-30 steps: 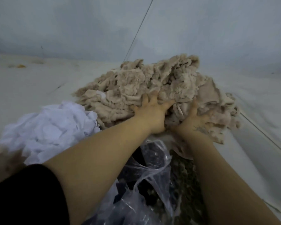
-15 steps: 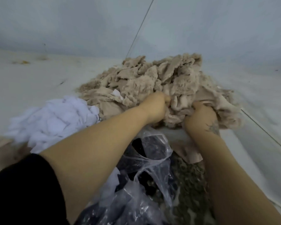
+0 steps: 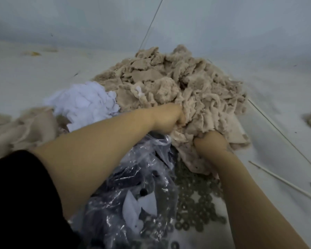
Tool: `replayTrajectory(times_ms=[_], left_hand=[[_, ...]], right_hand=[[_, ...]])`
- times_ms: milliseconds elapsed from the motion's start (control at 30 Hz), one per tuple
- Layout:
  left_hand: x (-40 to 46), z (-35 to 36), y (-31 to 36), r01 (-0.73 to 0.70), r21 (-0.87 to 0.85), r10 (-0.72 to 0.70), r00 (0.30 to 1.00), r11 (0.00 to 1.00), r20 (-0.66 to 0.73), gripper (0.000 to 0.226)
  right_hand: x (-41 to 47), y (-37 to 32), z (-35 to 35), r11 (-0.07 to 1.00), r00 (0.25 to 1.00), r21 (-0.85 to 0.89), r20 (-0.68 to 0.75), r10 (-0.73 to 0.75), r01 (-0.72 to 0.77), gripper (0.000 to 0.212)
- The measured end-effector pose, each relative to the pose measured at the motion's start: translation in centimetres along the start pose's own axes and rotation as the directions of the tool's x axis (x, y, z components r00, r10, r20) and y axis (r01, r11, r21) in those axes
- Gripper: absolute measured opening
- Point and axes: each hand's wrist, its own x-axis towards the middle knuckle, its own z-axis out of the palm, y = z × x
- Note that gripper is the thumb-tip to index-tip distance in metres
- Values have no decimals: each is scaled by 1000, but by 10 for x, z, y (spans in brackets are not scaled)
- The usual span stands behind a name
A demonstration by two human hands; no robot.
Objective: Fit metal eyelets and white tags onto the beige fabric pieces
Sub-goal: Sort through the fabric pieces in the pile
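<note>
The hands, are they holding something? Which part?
Both hands, left and right, grip the beige fabric pile at its near edge, fingers buried in it.

The fingers of the left hand [image 3: 166,117] are buried in the beige fabric heap [image 3: 178,87], so its grip cannot be made out. The right hand [image 3: 211,142] also sinks its fingers under that heap. Beside the heap, a clear plastic bag [image 3: 133,177] hides dark contents. The beige cloth [image 3: 16,130] left of the heap is blurred and cropped.
</note>
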Motion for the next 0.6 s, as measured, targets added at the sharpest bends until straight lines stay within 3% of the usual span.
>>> replayTrajectory(times_ms=[100,200,300,367,500,600], left_hand=[[-16,-6,9,-41,28,42,998,999,-51,42],[-32,-11,16,-27,24,29,995,999,-98,43],[-53,-15,27,-20,-16,19,995,1000,-99,32],[-74,-11,36,-8,12,9,985,1000,-174,29],[-137,26,53,-13,18,20,878,1000,-479,21],[-174,60,58,80,128,-19,909,989,-416,11]], right_hand=[[-18,-2,1,998,995,46,-98,-26,30,19],[-41,-5,-7,967,957,224,-284,-54,121,21],[-65,-17,-15,959,921,183,-364,-137,215,42],[-78,-26,-15,962,902,114,-390,-187,248,53],[-93,-38,-11,931,884,111,-369,-287,349,41],[-103,-43,-1,872,857,164,-339,-389,461,38]])
